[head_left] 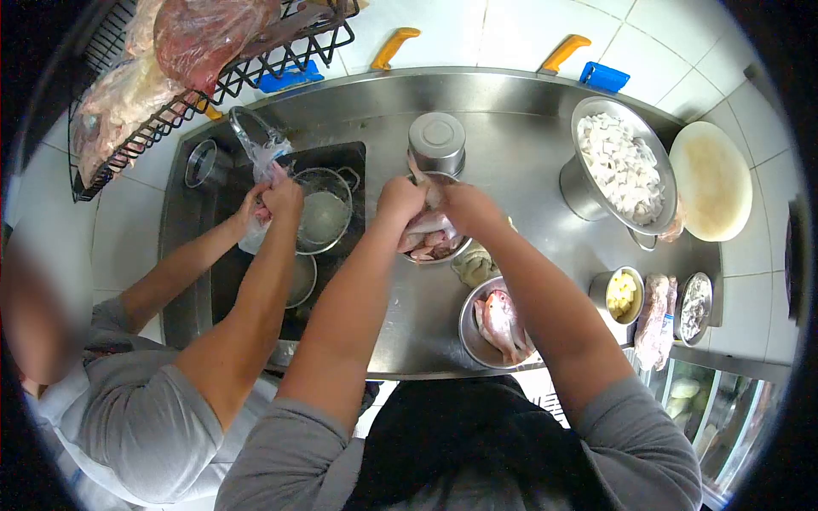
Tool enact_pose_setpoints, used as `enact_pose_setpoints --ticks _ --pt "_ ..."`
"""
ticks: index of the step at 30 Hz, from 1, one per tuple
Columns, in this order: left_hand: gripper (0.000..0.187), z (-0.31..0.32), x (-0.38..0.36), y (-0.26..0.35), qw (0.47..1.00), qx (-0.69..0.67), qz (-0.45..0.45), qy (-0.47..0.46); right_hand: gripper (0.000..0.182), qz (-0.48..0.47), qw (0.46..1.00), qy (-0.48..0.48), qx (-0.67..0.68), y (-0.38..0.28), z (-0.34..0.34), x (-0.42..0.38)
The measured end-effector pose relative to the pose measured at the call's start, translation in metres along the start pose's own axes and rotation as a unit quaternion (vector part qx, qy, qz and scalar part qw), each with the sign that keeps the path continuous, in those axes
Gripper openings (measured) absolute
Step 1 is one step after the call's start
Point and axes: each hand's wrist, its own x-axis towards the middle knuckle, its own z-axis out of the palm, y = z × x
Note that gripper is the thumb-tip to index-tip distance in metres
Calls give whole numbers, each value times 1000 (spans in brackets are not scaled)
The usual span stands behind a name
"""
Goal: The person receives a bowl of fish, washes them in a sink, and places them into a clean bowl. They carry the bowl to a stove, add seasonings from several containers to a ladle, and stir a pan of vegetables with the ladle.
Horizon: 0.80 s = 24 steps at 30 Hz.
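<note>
left hand: closed on the pale fish, at the left side of the filled bowl; the left hand point(400, 201) is apart from the right one by a small gap.
right hand: the right hand point(474, 210) also is clamped on the fish, from the other side.
pale fish: the pale fish point(434, 198) is between the two hands, over the filled bowl, its thin end pointing to the wall.
filled bowl: the filled bowl point(460, 252) stands on the tabletop point(520, 153) and has pinkish pieces inside.
metal pot: the metal pot point(437, 136) is just behind this bowl.
cloth: the crumpled cloth point(475, 266) lies between the filled bowl and the second bowl point(468, 337).
reddish fish: the reddish fish point(503, 322) lies in the second bowl, near the right forearm.
co-worker: at the left, the co-worker point(153, 409) holds a plastic bag point(258, 223) at the sink point(345, 158).
</note>
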Motion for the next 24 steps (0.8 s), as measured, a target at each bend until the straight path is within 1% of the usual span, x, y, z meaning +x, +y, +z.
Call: enact_pose_setpoints --ticks 1,2,3,4,5,6,7,8,9,10,11,12,13,14,16,17,18,19,20,21,22,23,24 --pt "42 7 2 0 1000 0 1 0 23 21 999 -31 -11 2 8 6" --pt "40 16 3 1 999 -17 1 32 24 43 997 -63 -22 6 14 10" --pt "38 23 6 -1 997 -35 1 65 24 42 997 -61 -24 6 15 10" --pt "38 26 11 -4 997 -36 2 67 26 53 998 -39 19 6 15 11" --pt "37 30 15 -8 992 -90 34 83 28 64 996 -18 63 6 15 11" --pt "36 32 16 -10 983 -143 65 98 28 64 996 -19 63 7 18 12" --pt "36 24 5 -4 983 -142 65 96 31 57 988 41 140 7 22 13" --pt "38 14 -6 0 975 -180 90 94 35 51 970 101 216 9 25 12" --pt "39 4 -17 5 965 -218 113 92 35 54 969 102 218 1 15 10" --pt "39 0 -21 8 966 -216 111 90 37 96 962 44 252 -14 -8 6" --pt "40 -4 -22 9 956 -257 104 94 39 137 949 -14 285 -22 -20 5" --pt "41 -9 -21 9 945 -297 97 99 39 138 948 -16 287 -20 -20 7" --pt "41 -17 -18 8 955 -269 99 77 38 90 954 5 287 -18 -21 10" --pt "41 -20 -21 7 955 -268 97 78 38 42 957 26 287 -17 -21 11" --pt "38 -30 -30 10 918 -367 142 41 35 26 957 40 287 -20 -27 9" --pt "32 -30 -28 4 927 -341 153 43 35 9 964 18 264 -20 -31 8" --pt "32 -32 -29 -3 927 -341 151 43 34 -8 971 -4 240 -16 -32 7" --pt "29 -34 -32 -11 954 -220 195 62 34 -8 971 -5 240 -10 -28 6" --pt "26 -34 -34 -17 964 -95 237 80 33 -13 976 17 216 -2 -21 5" --pt "26 -39 -48 -12 964 -96 237 79 31 -18 981 38 191 3 -17 4" --pt "25 -50 -71 0 984 -11 173 36 31 -17 981 38 190 -4 -24 -1" --pt "25 -53 -89 5 991 75 108 -8 31 32 991 8 128 -17 -37 -12" --pt "25 -46 -98 -1 991 75 109 -10 31 82 994 -22 65 -25 -44 -22"
